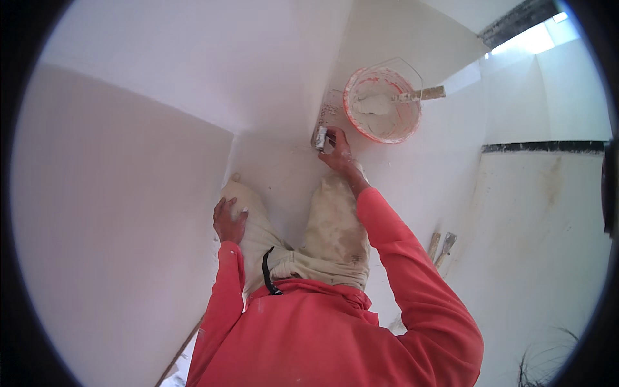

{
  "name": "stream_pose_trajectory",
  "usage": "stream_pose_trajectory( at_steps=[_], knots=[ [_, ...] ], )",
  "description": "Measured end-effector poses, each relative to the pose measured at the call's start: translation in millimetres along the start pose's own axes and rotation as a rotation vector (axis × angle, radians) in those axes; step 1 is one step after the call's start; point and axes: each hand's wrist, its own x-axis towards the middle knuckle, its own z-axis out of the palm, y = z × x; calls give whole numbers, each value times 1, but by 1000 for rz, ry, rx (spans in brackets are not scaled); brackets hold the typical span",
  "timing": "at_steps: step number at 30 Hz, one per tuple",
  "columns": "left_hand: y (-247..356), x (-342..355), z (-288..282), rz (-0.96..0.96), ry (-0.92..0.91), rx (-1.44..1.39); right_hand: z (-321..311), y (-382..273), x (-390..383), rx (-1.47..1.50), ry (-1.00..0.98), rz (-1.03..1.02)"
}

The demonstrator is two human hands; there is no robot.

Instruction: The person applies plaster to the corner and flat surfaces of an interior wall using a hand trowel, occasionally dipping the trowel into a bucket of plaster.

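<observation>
My right hand (336,149) reaches forward past my knee and grips a small putty knife (320,137), its blade pressed flat near the base of a white wall corner. Just beyond it stands a red-rimmed bucket (382,105) holding white putty, with a second scraper (422,95) resting across its rim. My left hand (229,221) lies flat on my left thigh and holds nothing. I am crouched in stained cream trousers and a red long-sleeved top.
White walls close in on the left and ahead, meeting at a corner (235,133). Two scrapers (441,246) lie on the white floor to my right. A dark ledge (545,147) and a bright opening (529,39) are at the upper right.
</observation>
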Motion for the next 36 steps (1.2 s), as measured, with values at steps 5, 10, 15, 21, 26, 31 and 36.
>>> stream_pose_trajectory(
  at_steps=[5, 10, 15, 21, 26, 31, 36],
  knots=[
    [7, -1, 0, 4, -22, 27, 0, -11, 5, -11, -10, -41],
    [5, -2, -1, -7, -6, 53, -2, -49, -8, 94, 35, -161],
    [0, 1, 4, 2, 2, 33, -27, -123, -10, 99, 64, -367],
    [-4, 8, 9, 1, -15, 57, -69, -278, -7, 70, 170, -641],
    [-10, 8, 12, 20, 13, 5, -83, -354, 8, 253, 246, -888],
    [-13, 11, 12, 39, -1, 4, -100, -344, 7, 510, 382, -814],
    [-6, 7, 10, 67, 11, 19, -69, -191, -12, 819, 373, 38]
  ],
)
